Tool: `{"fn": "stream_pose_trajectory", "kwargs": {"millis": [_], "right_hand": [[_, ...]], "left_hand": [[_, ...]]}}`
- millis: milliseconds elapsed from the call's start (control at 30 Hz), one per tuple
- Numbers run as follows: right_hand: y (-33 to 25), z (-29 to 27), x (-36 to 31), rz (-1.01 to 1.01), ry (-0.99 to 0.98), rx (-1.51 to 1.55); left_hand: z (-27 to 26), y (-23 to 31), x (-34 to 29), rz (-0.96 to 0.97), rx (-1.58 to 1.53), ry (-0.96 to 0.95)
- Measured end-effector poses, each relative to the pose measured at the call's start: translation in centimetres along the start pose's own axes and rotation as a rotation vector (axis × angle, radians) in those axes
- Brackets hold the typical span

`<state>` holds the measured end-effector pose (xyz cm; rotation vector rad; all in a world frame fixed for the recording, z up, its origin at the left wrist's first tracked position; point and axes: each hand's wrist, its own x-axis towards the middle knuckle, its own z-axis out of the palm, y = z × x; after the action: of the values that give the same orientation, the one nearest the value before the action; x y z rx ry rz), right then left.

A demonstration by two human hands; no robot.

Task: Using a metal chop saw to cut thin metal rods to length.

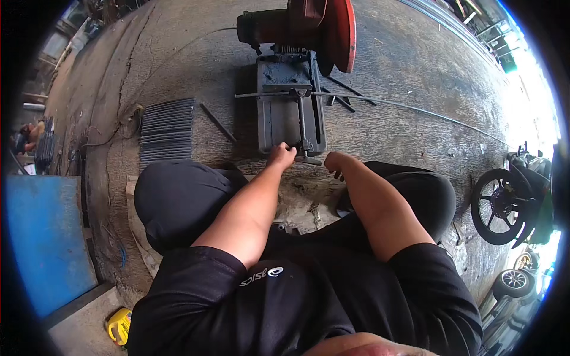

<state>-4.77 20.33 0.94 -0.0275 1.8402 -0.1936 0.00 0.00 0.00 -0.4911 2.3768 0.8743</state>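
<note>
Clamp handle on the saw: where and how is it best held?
Probably by both ends of the clamp handle, from the near side: its slim bar lies crosswise past the near edge of the base, between the left hand and right hand.

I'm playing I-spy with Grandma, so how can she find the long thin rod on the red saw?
Find the red saw at the top middle. Across its grey base runs the long thin rod. Unlike the short dark bars nearby, it stretches far right.

A red-and-grey cut-off saw (291, 68) sits on the worn floor (386, 136); a long, thin metal rod (380, 101) lies crosswise at its vise, whose screw (301, 118) ends in a crank handle (309, 160) at the near edge.
</note>
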Motion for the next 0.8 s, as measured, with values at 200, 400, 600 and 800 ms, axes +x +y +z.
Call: {"fn": "stream_pose_trajectory", "kwargs": {"millis": [200,400,600,800], "right_hand": [[-0.3,0.7,0.7,-0.252,0.047,-0.931],[2.1,-0.5,-3.3,-0.545,-0.586,1.058],[0.7,0.2,-2.6,-0.048,-0.171,-0.183],[0.0,-0.6,-2.0,0.0,0.117,-0.21]], "left_hand": [[-0.2,-0.7,0.8,-0.076,-0.192,0.315],[-0.2,-0.6,1.2,-0.076,-0.203,0.303],[-0.1,0.0,0.3,0.037,-0.278,0.085],[0.6,0.0,0.1,0.077,-0.177,0.035]]}}
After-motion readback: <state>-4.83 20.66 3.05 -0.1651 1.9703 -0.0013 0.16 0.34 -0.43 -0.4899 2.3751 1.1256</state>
